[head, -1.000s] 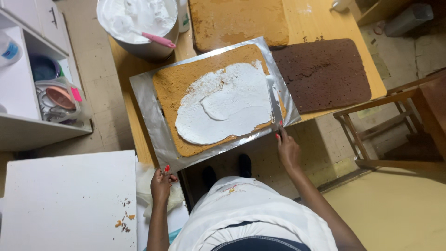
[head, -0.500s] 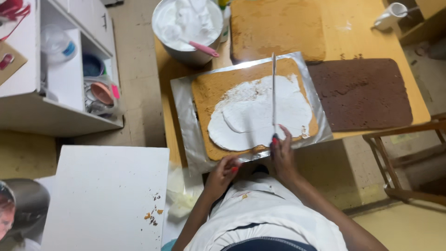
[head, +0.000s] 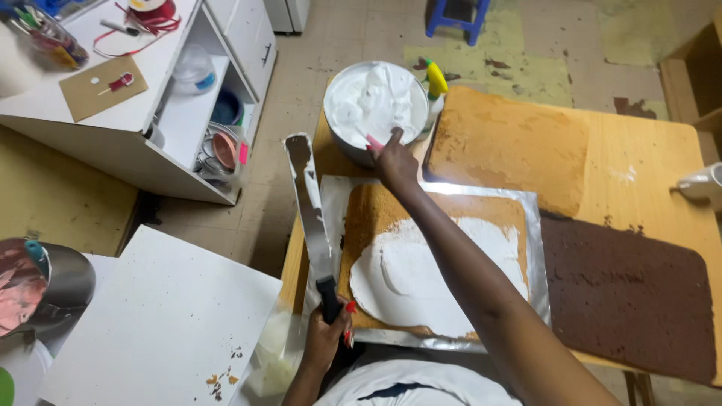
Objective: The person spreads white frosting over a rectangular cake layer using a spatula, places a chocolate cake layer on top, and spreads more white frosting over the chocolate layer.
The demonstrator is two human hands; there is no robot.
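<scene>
My left hand (head: pixel 329 337) grips the black handle of a long palette knife (head: pixel 307 203), its cream-smeared blade pointing away over the table's left edge. My right hand (head: pixel 395 159) reaches across to a metal bowl of white cream (head: pixel 376 101) and closes on the pink spatula handle (head: pixel 374 142) sticking out of it. Under my right arm lies a golden sponge sheet (head: pixel 376 210) on a foil-covered board (head: pixel 538 263). White cream (head: pixel 406 274) covers the sponge's near half; the far strip is bare.
A second golden sponge (head: pixel 511 143) and a dark chocolate sponge (head: pixel 624 293) lie on the wooden table (head: pixel 639 165), with a white cup (head: pixel 703 184) at its right edge. To the left are a white shelf unit (head: pixel 150 113), a white board (head: pixel 158 316) and a metal pot (head: pixel 45 286).
The palette knife has passed from my right hand to my left and come off the cake to the left. My right hand has reached forward to the cream bowl's pink spatula.
</scene>
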